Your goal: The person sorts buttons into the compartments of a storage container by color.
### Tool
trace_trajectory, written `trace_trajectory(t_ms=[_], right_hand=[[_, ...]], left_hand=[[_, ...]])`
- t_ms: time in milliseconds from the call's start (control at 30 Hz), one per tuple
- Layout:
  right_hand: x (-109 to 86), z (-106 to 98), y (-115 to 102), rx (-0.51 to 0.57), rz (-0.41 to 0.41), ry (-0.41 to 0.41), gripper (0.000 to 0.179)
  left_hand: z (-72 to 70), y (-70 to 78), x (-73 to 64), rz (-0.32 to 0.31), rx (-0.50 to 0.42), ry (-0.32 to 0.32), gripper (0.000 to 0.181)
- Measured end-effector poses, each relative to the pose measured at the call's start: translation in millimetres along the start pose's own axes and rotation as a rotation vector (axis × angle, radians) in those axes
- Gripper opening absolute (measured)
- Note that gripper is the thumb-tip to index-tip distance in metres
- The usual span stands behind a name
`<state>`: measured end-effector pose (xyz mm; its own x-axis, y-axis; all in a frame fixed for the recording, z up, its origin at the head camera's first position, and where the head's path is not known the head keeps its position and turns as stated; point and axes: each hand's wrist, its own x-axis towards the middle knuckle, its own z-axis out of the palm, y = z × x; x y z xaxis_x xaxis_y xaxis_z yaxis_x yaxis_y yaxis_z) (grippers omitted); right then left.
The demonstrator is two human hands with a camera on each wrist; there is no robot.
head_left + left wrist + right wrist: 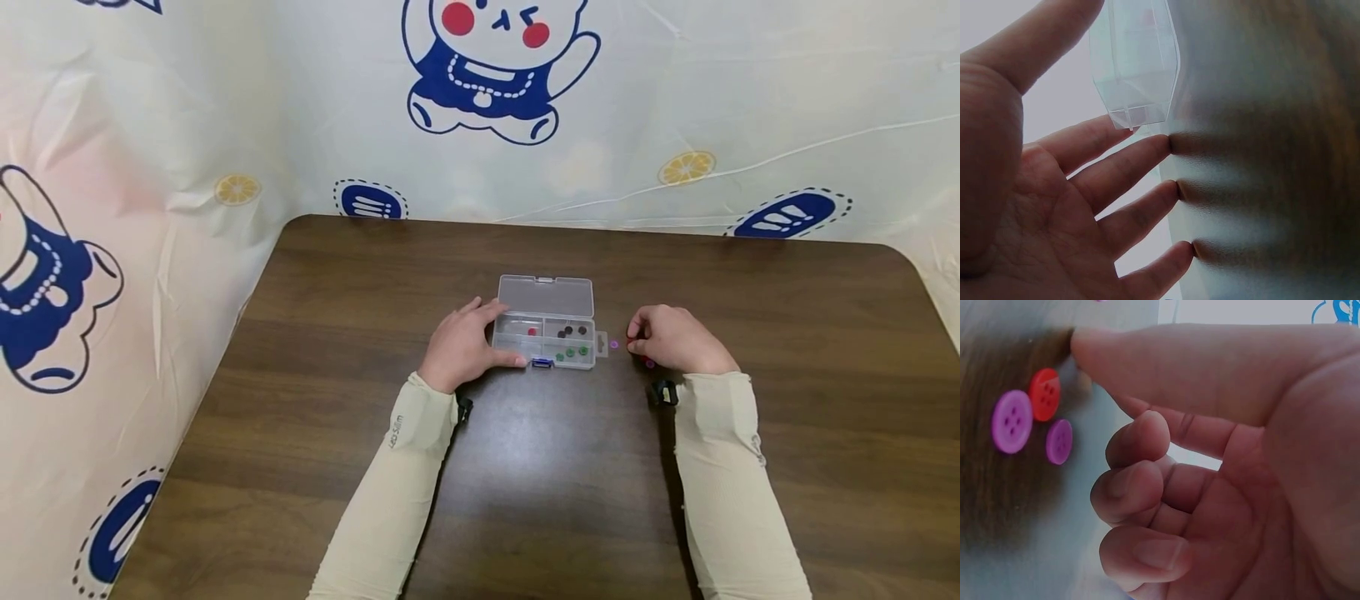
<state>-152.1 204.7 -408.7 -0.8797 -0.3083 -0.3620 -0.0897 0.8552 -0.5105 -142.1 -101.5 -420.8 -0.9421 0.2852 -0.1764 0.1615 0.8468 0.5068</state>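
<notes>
A clear plastic compartment box (506, 342) lies with its lid (546, 296) tipped back. My left hand (467, 343) holds its left end between thumb and index finger; the other fingertips touch the table. Inside are a red button (532, 332), several dark buttons (568, 331) and several green buttons (570, 352), in separate compartments. To the box's right, my right hand (678, 337) pinches what looks like a red button (630, 340), mostly hidden by the fingertips. Below that hand lie another red button (1045, 394) and two purple buttons (1012, 422).
One more purple button (614, 344) lies between the box's hanging tab (602, 344) and my right hand. The brown wooden table (337, 333) meets a printed cloth (300, 125) at its back and left edges.
</notes>
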Motion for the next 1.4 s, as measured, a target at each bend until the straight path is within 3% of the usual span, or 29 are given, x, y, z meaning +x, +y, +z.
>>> trace_trajectory(t_ms=[400,700,1000,1400], right_hand=[[2.6,-1.1,0.3,0.016,0.007,-0.013,0.005],[3.7,-0.3,-1.7,0.023,0.002,0.008,0.013],[5.4,4.4,-2.3,0.026,-0.047,0.014,0.006],[4.3,4.5,-3.0,0.025,-0.036,0.001,0.004]], left_hand=[[-0.6,-0.6,0.5,-0.005,0.000,0.000,0.089],[0.0,-0.3,1.7,-0.004,0.000,0.005,0.088],[0.5,-1.4,0.7,0.007,-0.004,0.010,0.088],[1.3,-1.6,-0.3,0.000,-0.016,0.002,0.088]])
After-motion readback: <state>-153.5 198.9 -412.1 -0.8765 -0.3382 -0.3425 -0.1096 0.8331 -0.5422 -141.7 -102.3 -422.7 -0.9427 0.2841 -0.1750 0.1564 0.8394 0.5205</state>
